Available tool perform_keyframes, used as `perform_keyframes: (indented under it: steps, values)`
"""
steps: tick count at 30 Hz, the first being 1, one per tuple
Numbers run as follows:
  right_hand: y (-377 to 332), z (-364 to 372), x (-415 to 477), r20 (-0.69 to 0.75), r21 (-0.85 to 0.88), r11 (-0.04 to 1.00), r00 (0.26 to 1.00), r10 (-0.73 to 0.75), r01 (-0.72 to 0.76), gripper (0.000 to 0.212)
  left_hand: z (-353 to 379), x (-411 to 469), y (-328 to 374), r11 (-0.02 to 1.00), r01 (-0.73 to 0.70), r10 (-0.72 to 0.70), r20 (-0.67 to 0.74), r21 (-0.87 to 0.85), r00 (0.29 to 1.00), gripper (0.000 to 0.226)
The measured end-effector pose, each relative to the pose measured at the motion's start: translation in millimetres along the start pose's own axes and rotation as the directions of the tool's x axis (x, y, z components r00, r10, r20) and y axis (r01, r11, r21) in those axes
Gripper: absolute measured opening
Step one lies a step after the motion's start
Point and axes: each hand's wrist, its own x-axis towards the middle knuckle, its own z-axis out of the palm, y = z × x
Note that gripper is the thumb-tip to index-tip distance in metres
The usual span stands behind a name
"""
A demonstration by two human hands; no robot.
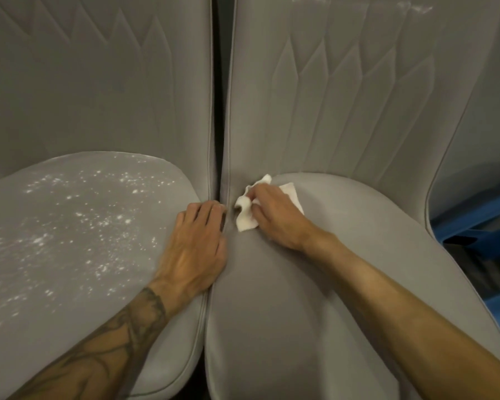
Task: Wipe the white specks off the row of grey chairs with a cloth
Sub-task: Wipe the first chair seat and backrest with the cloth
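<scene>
Two grey chairs stand side by side. The left chair's seat is scattered with white specks. The right chair's seat looks plain grey. My right hand grips a crumpled white cloth at the back left corner of the right seat, beside the gap between the chairs. My left hand rests on the right edge of the left seat, fingers bent over the edge into the gap. A faint white smear shows near the top of the right backrest.
A narrow dark gap runs between the two backrests. Blue objects sit at the right edge beyond the right chair. The left backrest fills the upper left.
</scene>
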Motion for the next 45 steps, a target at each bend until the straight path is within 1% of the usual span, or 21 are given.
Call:
perform_keyframes:
  steps: [2,3,5,7,9,13,14,17,19,21,24,25,27,30,34,35,38,40,41,43,45]
  values:
    - [1,-3,13,-0.040,-0.020,0.991,0.991,0.129,-0.130,0.019,-3,0,-1,0.997,0.023,-0.022,0.015,-0.075,1.000,0.029]
    - [-5,0,14,-0.067,-0.042,0.987,0.986,0.151,-0.154,0.020,-5,1,-3,0.992,0.038,-0.037,0.013,-0.124,0.999,0.027]
    - [-23,11,0,-0.074,-0.054,0.996,0.995,0.064,-0.068,0.016,-7,3,-9,0.974,0.074,-0.075,0.004,-0.213,0.997,0.026]
    - [-33,15,-25,-0.016,0.002,0.998,0.998,-0.063,0.063,0.011,-7,3,-17,0.966,0.075,-0.078,-0.003,-0.249,0.997,0.028]
    - [-26,6,-33,0.033,0.056,0.994,0.994,-0.100,0.098,0.010,-7,1,-21,0.969,0.049,-0.053,-0.006,-0.241,0.999,0.032]
    - [-15,1,-9,-0.045,0.018,0.997,0.996,0.080,-0.079,0.017,-6,-2,-16,0.985,0.007,-0.010,-0.020,-0.171,1.000,0.037]
    - [-23,7,-8,-0.068,0.002,0.997,0.994,0.081,-0.081,0.017,-6,-2,-15,0.986,0.000,-0.004,-0.026,-0.169,1.000,0.035]
    - [-43,21,-33,-0.049,0.032,0.998,0.997,-0.057,0.059,0.011,-3,-1,-16,0.981,0.013,-0.019,-0.033,-0.194,0.999,0.025]
    - [-39,14,-49,-0.006,0.070,0.991,0.993,-0.118,0.118,0.010,-3,-3,-17,0.983,0.004,-0.011,-0.038,-0.182,0.999,0.025]
    - [-32,5,-42,0.011,0.045,0.994,0.995,-0.099,0.099,0.012,-4,-4,-17,0.985,-0.016,0.008,-0.046,-0.170,0.999,0.027]
    - [-37,9,-19,-0.056,-0.015,1.000,0.998,0.019,-0.020,0.017,-5,-3,-17,0.982,-0.027,0.018,-0.049,-0.190,0.999,0.028]
    - [-45,15,-22,-0.073,-0.021,1.000,0.997,0.012,-0.014,0.017,-5,-2,-18,0.980,-0.016,0.008,-0.040,-0.200,0.999,0.028]
    - [-57,23,-42,-0.066,0.034,0.997,0.995,-0.073,0.075,0.014,-3,-2,-20,0.979,0.006,-0.011,-0.028,-0.204,1.000,0.030]
    - [-54,13,-65,0.029,0.154,0.976,0.986,-0.162,0.156,0.010,-3,-4,-21,0.982,0.010,-0.015,-0.027,-0.191,1.000,0.033]
    - [-44,8,-34,-0.065,0.090,0.996,0.998,0.019,-0.013,0.015,-7,-3,-15,0.979,0.016,-0.024,-0.035,-0.204,0.999,0.027]
    - [-50,14,-34,-0.087,0.056,0.998,0.996,0.017,-0.012,0.015,-8,-3,-15,0.979,0.017,-0.022,-0.025,-0.202,0.999,0.027]
    - [-73,35,-58,-0.085,0.002,0.985,0.982,-0.171,0.172,0.011,-9,-5,-17,0.981,-0.002,0.000,-0.008,-0.193,1.000,0.037]
    - [-72,33,-66,-0.059,0.067,0.977,0.978,-0.198,0.202,0.012,-8,-6,-19,0.982,0.006,-0.007,-0.003,-0.189,1.000,0.040]
    - [-66,28,-62,-0.055,0.077,0.980,0.982,-0.182,0.186,0.013,-8,-5,-18,0.983,0.011,-0.011,-0.002,-0.184,1.000,0.039]
    - [-47,18,-46,-0.057,0.005,0.993,0.991,-0.121,0.122,0.017,-7,-3,-16,0.982,0.018,-0.021,-0.015,-0.187,1.000,0.029]
    - [-21,7,-29,-0.076,-0.093,0.996,0.997,0.000,-0.007,0.021,-5,-2,-16,0.984,0.016,-0.024,-0.046,-0.178,0.999,0.020]
